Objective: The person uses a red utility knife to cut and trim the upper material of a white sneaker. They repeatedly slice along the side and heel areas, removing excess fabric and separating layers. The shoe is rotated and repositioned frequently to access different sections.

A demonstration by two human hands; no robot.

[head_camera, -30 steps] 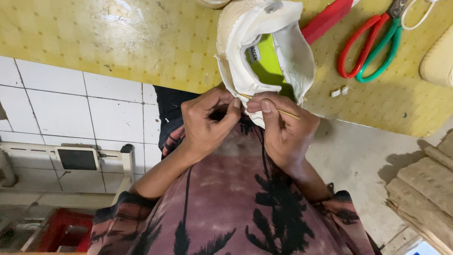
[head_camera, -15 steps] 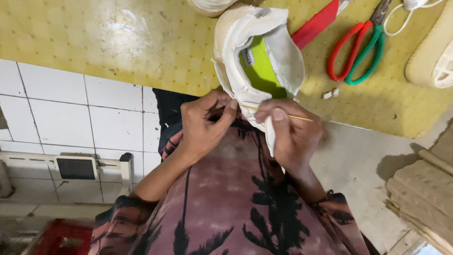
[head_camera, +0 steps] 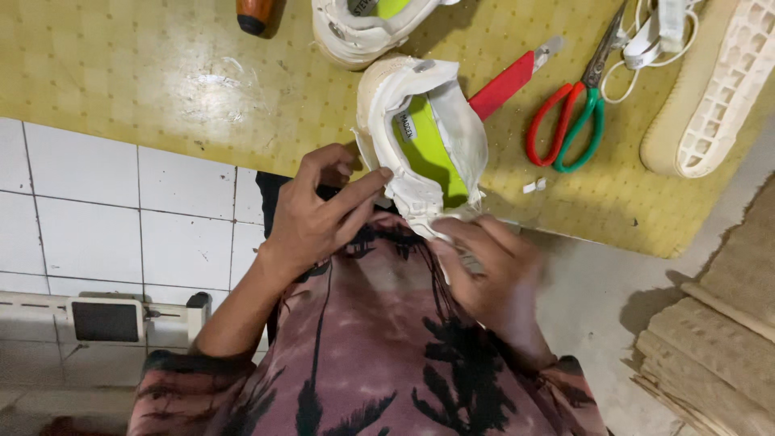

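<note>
Both hands grip the white shoe (head_camera: pixel 420 141): left hand (head_camera: pixel 319 214) pinching, right hand (head_camera: pixel 492 270) blurred.

My right hand (head_camera: pixel 492 270) was smeared by motion blur, so whatever its fingers pinched could not be told. Beyond my hands, the second shoe (head_camera: pixel 363 24) and brown handle (head_camera: pixel 254 12) were cut off.

A person wears a loose, short-sleeved shirt (head_camera: pixel 379 355) in mottled dusty pink and maroon, printed with black palm trees. Both forearms and hands are bare, without rings or watch.
</note>
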